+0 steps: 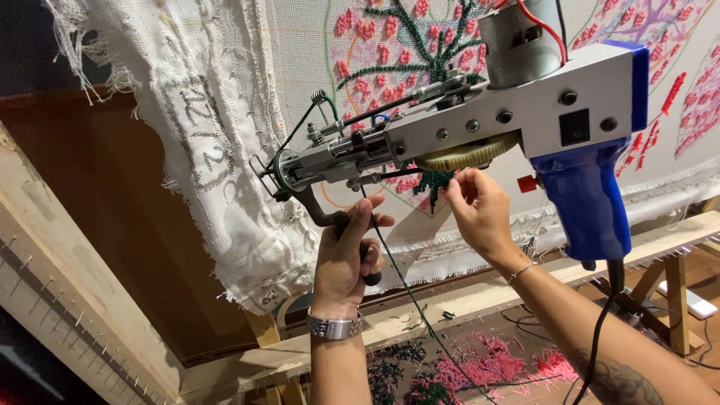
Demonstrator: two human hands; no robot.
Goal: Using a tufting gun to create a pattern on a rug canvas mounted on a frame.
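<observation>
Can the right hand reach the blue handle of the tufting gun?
Probably yes. The right hand pinches yarn just below the yellow gear, and the blue handle hangs right beside it with nothing between.

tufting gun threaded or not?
Threaded: dark green yarn runs from the grey-and-blue tufting gun nose downward past the left hand.

A rug-tufting workshop: backing cloth [247,112] stretched on a nailed wooden frame [67,277], a tufting gun [517,112], yarn clippings [480,364] littering the floor.
</observation>
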